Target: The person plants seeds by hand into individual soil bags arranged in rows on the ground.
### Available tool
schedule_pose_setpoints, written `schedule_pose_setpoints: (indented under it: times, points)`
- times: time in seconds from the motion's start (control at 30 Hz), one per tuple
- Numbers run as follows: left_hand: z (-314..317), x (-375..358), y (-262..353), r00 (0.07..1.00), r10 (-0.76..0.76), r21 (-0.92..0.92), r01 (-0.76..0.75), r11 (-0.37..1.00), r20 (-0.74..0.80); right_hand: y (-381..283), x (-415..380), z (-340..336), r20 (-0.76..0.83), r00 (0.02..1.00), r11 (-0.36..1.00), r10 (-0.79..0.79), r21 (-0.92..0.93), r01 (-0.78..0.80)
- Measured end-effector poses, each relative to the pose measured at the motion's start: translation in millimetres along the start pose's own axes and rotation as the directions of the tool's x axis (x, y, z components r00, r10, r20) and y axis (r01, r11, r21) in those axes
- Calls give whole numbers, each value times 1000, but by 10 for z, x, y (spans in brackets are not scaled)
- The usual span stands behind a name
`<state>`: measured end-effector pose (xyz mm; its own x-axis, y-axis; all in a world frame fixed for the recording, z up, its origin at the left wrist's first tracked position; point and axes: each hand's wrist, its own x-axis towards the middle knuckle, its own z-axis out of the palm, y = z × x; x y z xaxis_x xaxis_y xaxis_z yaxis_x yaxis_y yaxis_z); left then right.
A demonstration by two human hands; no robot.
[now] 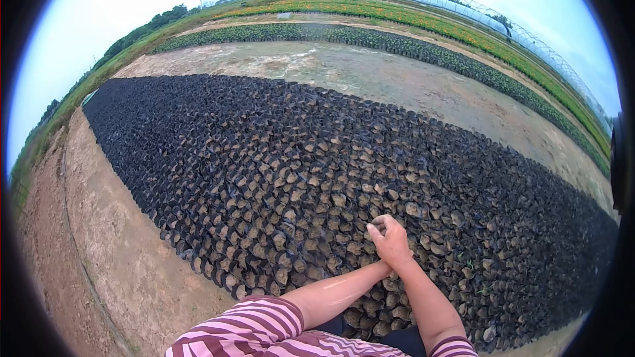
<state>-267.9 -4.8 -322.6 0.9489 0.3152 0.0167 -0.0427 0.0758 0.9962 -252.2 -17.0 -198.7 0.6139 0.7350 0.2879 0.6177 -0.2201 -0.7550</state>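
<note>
My right hand [391,238] is above the black soil-filled pots [297,195], its thumb and fingers curled together. Anything between its fingertips is too small to make out. My left forearm reaches in from the left and crosses beneath my right wrist. My left hand is almost wholly hidden behind that wrist, so its fingers do not show. Brown soil fills the tops of the pots, which stand packed side by side around and below both hands.
Bare ground [132,244] borders the pots on the left, with a thin hose [78,251] along it. A pale dirt strip [397,79] lies beyond the pots. Farther off are rows of green plants [423,49], orange flowers and arched greenhouse frames [522,33].
</note>
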Motion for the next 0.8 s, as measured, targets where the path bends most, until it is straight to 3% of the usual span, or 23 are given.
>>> schedule_pose_setpoints:
  times: [0.07,0.23,0.53,0.7,0.8]
  points:
    - [-45,26,19,1000,13,6,-13,1000,-5,-5,-45,-15,29,994,994,107,23,-107]
    - [-38,19,1,999,42,-19,-42,999,-7,36,-32,-54,-123,990,995,69,84,-59]
    - [-48,-31,45,992,124,-76,-126,989,-35,331,2,24,-125,981,971,152,203,-125]
    - [-99,7,81,993,114,260,-120,958,37,252,-10,-21,-86,983,966,164,214,-142]
    - [-97,18,76,996,72,270,-82,959,46,133,-45,-69,-51,981,957,187,236,-170]
